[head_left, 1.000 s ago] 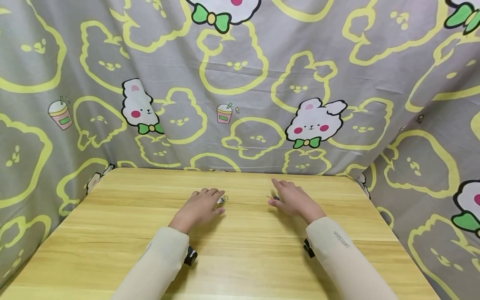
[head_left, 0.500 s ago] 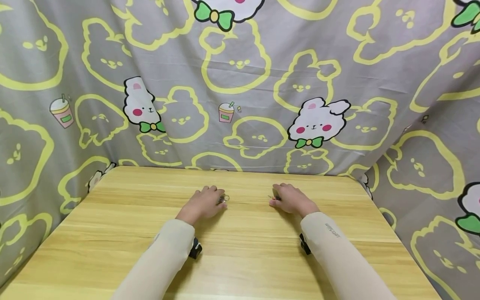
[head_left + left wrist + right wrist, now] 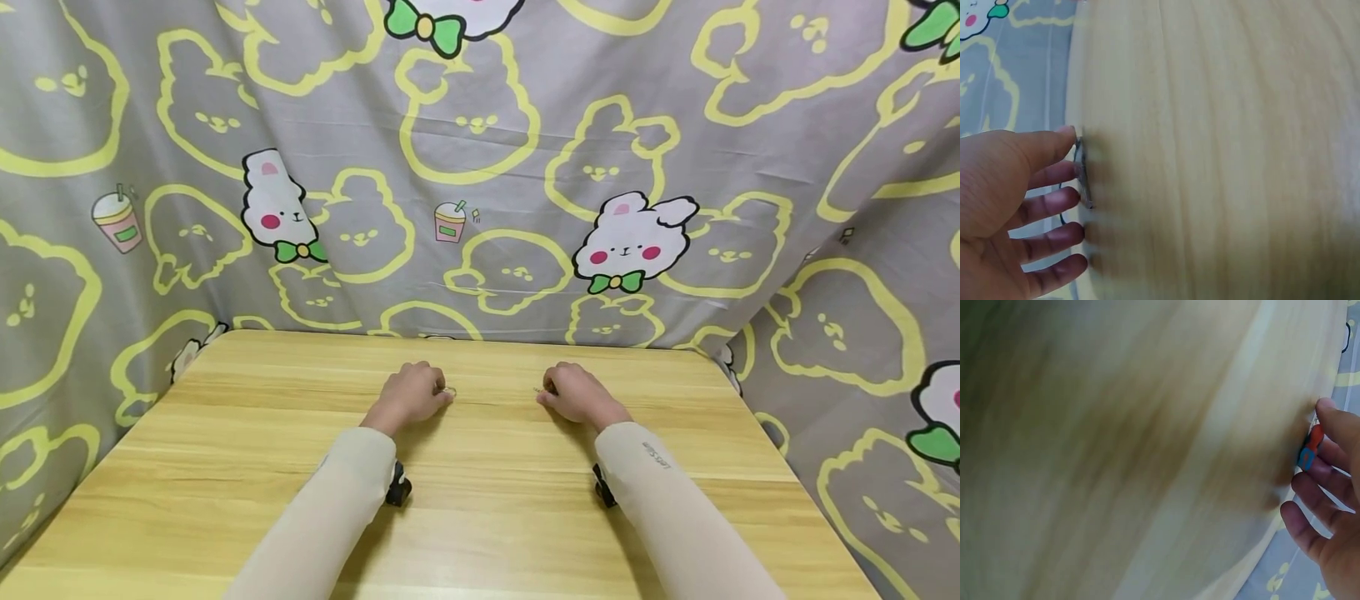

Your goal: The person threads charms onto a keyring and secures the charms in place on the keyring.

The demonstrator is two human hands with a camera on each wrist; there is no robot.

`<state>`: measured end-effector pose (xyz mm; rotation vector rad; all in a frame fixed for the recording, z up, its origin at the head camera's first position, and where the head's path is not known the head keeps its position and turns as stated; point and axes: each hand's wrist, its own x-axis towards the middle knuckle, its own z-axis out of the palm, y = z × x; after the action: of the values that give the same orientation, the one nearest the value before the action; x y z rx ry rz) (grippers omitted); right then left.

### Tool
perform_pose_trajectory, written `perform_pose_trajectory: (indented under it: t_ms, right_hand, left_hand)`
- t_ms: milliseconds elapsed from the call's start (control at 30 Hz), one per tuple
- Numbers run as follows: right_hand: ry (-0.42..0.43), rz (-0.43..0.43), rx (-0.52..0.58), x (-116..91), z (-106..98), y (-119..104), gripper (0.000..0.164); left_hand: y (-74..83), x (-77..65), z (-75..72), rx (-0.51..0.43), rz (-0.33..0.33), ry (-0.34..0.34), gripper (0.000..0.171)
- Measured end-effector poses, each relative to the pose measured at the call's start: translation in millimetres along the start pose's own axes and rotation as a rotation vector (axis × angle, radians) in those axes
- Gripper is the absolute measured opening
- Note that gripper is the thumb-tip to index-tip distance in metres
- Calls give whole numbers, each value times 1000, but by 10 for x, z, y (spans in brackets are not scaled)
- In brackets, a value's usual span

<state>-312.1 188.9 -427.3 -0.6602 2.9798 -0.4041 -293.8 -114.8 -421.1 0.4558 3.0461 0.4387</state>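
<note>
Orange-and-blue trinket (image 3: 1311, 449), pinched by right hand (image 3: 576, 393); colours show only in right-wrist view. Left hand (image 3: 411, 393) pinches thin, grey, metallic-looking piece (image 3: 1084, 178) at wood-grain table (image 3: 480, 500).

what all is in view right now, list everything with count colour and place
curtain: 1 or more, grey, behind and beside the table
animal outlines: many, yellow, printed on the curtain
rabbit prints: several, white with green bows, on the curtain
cup prints: at least 2, pink and white, on the curtain
table: 1, light yellow-brown wood grain, under both hands
small item with a ring: 1, grey, at the left hand
small two-tone item: 1, red and blue, at the right hand
wrist devices: 2, black, one at each wrist
sleeves: 2, cream, one per forearm
left hand: 1, bare, far part of the table
right hand: 1, bare, far part of the table
</note>
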Motion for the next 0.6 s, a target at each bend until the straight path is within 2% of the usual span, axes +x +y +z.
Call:
perform_pose_trajectory:
  t_ms: [167,267,600]
  right_hand:
    - [0,-8,-9,9,-9,-16,15]
    - [3,-17,-15,8,-16,-27,12]
    - [-20,-2,-59,10,-40,-45,11]
  left_hand:
    - [-27,48,29,-28,2,20,19]
    - [-41,78,27,-56,-2,8,17]
    - [-78,167,-26,-252,-124,-149,11]
